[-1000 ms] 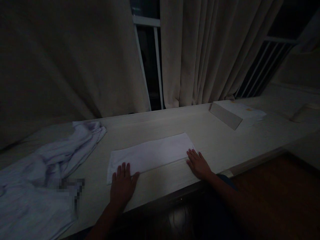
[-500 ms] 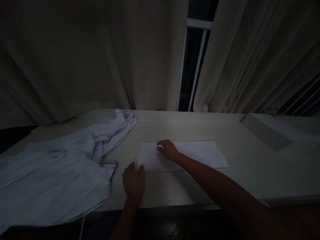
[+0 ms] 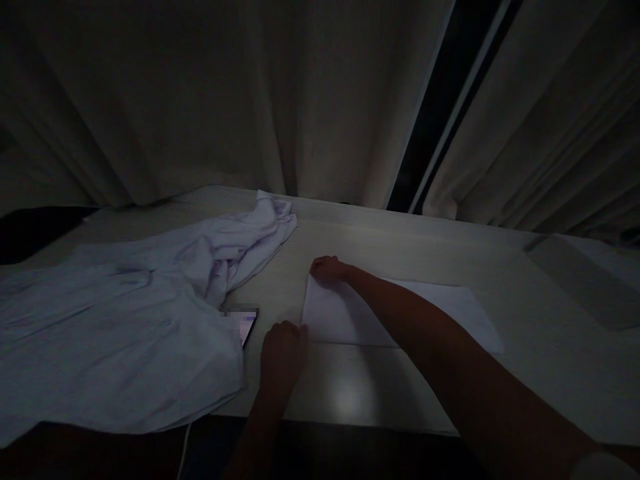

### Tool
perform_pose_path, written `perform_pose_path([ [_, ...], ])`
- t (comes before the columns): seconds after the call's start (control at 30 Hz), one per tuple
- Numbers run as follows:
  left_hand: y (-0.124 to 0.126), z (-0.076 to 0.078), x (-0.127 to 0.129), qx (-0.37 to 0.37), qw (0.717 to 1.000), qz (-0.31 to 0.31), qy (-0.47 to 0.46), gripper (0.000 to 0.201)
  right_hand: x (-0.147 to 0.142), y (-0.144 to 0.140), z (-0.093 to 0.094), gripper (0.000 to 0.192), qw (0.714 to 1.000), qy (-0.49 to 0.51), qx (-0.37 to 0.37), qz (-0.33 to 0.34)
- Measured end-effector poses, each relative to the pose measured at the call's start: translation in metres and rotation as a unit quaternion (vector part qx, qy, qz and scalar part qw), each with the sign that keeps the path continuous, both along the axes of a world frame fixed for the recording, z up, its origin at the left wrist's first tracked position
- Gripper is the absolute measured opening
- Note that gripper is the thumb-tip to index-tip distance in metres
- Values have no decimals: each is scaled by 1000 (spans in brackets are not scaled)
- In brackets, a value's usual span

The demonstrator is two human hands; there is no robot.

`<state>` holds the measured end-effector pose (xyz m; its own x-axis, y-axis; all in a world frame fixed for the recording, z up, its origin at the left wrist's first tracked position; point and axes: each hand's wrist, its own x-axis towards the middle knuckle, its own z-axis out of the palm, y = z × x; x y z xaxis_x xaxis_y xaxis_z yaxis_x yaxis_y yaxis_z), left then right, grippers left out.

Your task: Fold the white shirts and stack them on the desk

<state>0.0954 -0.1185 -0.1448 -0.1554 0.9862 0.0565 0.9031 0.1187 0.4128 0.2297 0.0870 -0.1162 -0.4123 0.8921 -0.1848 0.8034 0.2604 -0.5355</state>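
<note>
A white cloth (image 3: pixel 345 313), folded into a long flat strip, lies on the pale table (image 3: pixel 350 380). My right hand (image 3: pixel 329 268) is closed at the strip's far left corner, its forearm crossing above the cloth. At the near left corner, my left hand (image 3: pixel 284 350) has its fingers curled and thumb against the cloth's edge. Dim light hides the exact fingertip contact. Left of my hands spreads a loose white shirt-like garment (image 3: pixel 165 333), rumpled toward its far end.
A phone (image 3: pixel 245 325) lies partly under the garment's edge, close to my left hand. At the far right stands a pale box-like object (image 3: pixel 585 280). Curtains (image 3: pixel 325 100) hang behind the table. A white cord (image 3: pixel 184 450) hangs below the front edge.
My right hand has moved from above the cloth to its far left corner and closed. My left hand has closed at the near left corner. The camera view has turned and tilted.
</note>
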Motion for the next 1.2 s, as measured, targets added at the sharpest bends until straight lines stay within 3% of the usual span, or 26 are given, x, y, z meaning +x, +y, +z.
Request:
perform_pose_path([
  [0.27,-2,-1,-3,5,998,-44,32,36,4,9,-16,19,994,113,6,-4],
  [0.5,-2,9,2,-24,999,-22,18,27,4,12,-32,2,982,181,22,-58],
  [0.57,-2,11,3,-29,1000,-9,-2,26,3,12,-37,12,977,194,32,-78],
  [0.67,-2,11,1,-36,997,26,-56,28,3,10,-42,21,972,209,45,-95],
  [0.8,0,9,-3,-50,983,50,-170,27,5,8,-41,20,968,220,75,-93],
  [1.03,6,5,-1,-47,931,111,-344,22,1,5,-31,15,972,194,108,-83],
  [1.2,10,-5,-2,-53,881,91,-460,36,-1,3,-31,16,971,191,101,-104],
])
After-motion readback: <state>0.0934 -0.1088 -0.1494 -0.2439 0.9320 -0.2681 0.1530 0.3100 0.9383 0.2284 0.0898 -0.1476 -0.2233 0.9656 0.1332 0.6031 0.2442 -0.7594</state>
